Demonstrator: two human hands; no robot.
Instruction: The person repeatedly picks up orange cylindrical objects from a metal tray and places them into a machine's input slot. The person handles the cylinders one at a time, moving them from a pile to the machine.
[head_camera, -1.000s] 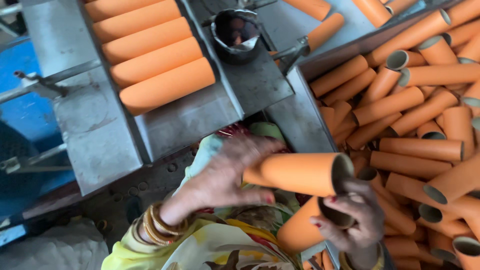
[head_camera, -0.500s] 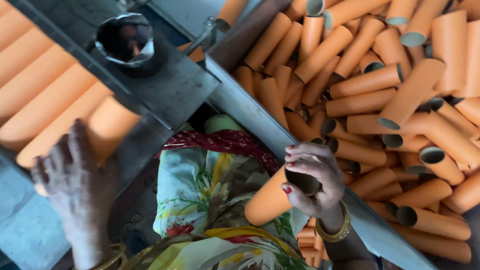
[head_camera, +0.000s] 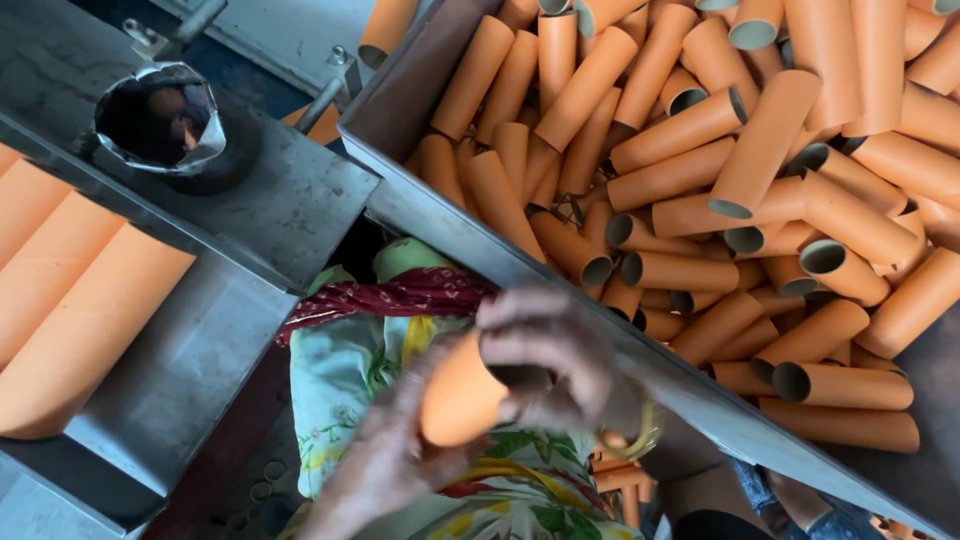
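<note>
One orange cardboard tube (head_camera: 462, 392), smooth and plain with a rounded near end, sits over the person's lap, beside the metal bin (head_camera: 560, 275). Both hands grasp it: right hand (head_camera: 555, 355) over its top, left hand (head_camera: 385, 462) under it, blurred.

A short orange cardboard tube (head_camera: 462, 393) sits low in the middle, between the left hand (head_camera: 385, 465) below-left and the right hand (head_camera: 553, 352) on its right end, whose fingers (head_camera: 515, 305) lie over it; both are blurred, so the exact grip is unclear. Right of them, behind a slanting grey metal wall (head_camera: 640, 352), a heap of orange cardboard tubes (head_camera: 720, 170) fills a bin. Left, a row of larger orange tubes (head_camera: 60, 300) lies side by side on a grey metal bench (head_camera: 190, 360), with a foil-lined black cup (head_camera: 160, 120) behind them.
</note>
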